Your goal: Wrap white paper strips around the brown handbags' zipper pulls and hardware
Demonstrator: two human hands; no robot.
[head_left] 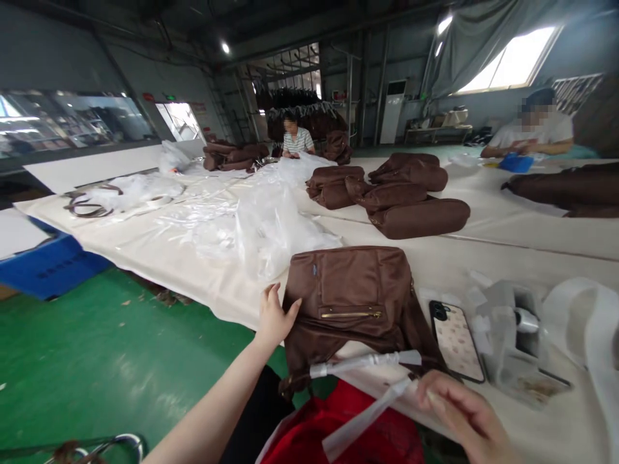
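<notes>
While the person's left hand (276, 314) rests against the left side of a brown bag (351, 277), with its thumb and fingers spread apart, the right hand (459, 407) is at the lower right of the bag, its thumb and index finger pinched together on the upper end of a loose plastic strip (367, 419). The bag lies at the near edge of a long pale table (522, 258), its front panel facing up, with a gold-coloured zipper (352, 315) running across it and a small blue label (314, 269) near its upper left corner. Just below the panel, a strap (362, 365) covered in translucent plastic crosses from left to right, and red fabric (372, 403) shows beneath it, lower than the tabletop. To the right of the bag lie a phone (457, 338) in a patterned case, a clear container (515, 341) and a curling white band (570, 309). Beyond the bag, a heap of clear plastic bags (271, 225) sits on the left and several brown bundles (418, 218) lie on the right. Farther back are a co-worker in a striped shirt (297, 140) and, at the far right, another person (536, 134) near a blue item (516, 162).
</notes>
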